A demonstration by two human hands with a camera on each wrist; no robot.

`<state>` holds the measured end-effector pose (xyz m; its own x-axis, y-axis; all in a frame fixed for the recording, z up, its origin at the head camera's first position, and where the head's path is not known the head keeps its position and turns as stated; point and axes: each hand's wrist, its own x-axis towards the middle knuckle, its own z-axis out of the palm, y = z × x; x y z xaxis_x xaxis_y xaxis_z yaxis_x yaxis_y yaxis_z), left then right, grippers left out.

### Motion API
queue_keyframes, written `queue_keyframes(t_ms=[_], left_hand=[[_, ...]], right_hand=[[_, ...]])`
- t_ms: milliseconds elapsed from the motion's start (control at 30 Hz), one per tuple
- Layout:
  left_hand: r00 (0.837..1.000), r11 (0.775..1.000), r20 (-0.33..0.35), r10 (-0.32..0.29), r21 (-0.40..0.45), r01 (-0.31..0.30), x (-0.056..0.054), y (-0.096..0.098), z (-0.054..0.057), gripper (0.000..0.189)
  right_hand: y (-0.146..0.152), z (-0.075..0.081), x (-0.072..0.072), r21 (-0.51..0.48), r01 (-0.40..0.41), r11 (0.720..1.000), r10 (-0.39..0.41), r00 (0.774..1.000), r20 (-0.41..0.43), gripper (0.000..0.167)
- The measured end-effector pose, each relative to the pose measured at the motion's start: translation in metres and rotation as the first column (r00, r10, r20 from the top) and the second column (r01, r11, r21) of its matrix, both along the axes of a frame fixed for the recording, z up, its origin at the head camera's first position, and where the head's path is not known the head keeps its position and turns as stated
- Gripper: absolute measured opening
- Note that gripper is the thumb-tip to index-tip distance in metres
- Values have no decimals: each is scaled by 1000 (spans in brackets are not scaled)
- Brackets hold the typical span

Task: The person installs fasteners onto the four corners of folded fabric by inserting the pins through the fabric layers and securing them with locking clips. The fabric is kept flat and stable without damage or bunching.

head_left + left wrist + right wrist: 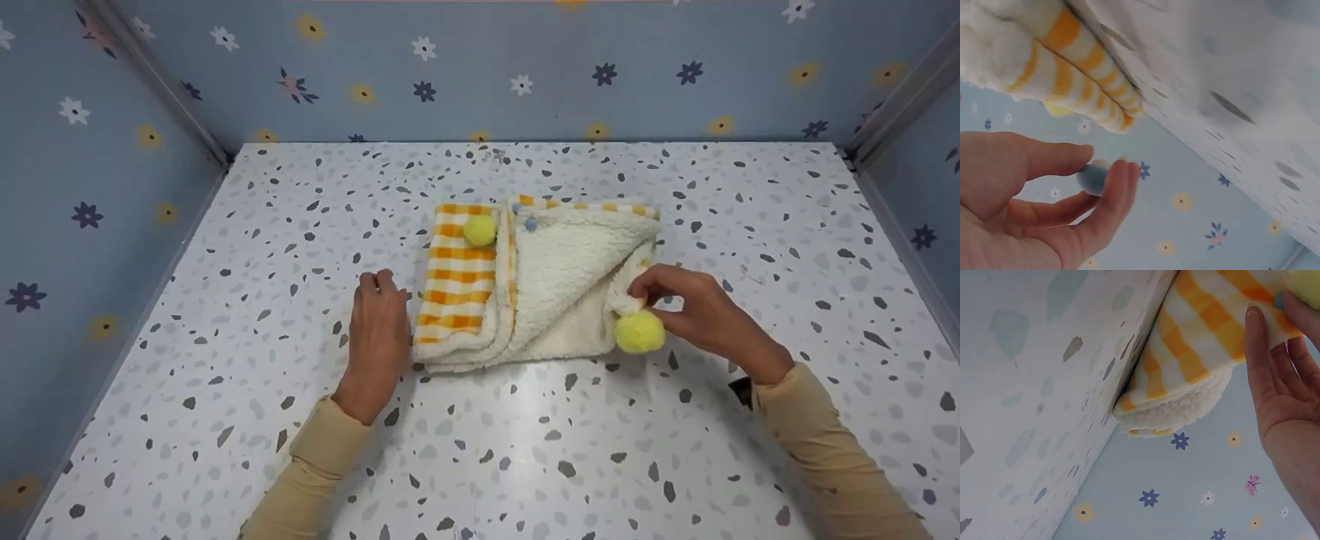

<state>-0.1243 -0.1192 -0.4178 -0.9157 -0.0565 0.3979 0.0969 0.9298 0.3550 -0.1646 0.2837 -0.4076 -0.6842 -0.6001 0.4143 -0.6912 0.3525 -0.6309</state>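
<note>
A folded blanket (461, 285), orange-and-white checked with a cream fleece lining, lies on the table. My right hand (694, 311) pinches its right edge beside a yellow pom-pom (640, 331). In the right wrist view, a bit of blue (1279, 301) shows at that hand's thumb tip, and the checked cloth (1193, 332) slopes down from the fingers. To the left of the blanket is my left hand (379, 330). The left wrist view shows it pinching a small blue ball (1093, 177) between thumb and fingers, near the blanket's layered edge (1081, 79).
Another yellow pom-pom (480, 229) sits on the blanket's upper left, with a small blue ball (531, 224) to its right on the fleece. The white speckled table (480, 465) is bounded by flower-patterned blue panels (487, 45) at the back and sides.
</note>
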Motion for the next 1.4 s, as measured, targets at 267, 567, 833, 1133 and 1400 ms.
queue_keyframes(t_ms=[267,567,833,1133,1400], left_hand=[[975,989,-183,-123,54,135,-10,40,11,26],[952,951,-182,-248,141,274,-12,78,20,25],[919,891,-180,-350,240,386,-10,106,25,24],[877,812,-154,-455,332,480,-8,138,30,23],[847,743,-60,-528,451,495,-13,159,25,23]], right_hand=[[1,-1,1,2,3,1000,-3,1000,4,33],[1,0,0,5,0,1000,0,1000,3,33],[0,2,0,9,-2,1000,2,1000,12,32],[-2,3,2,-1,14,1000,-14,1000,24,34],[-3,2,1,12,18,1000,-18,1000,12,35]])
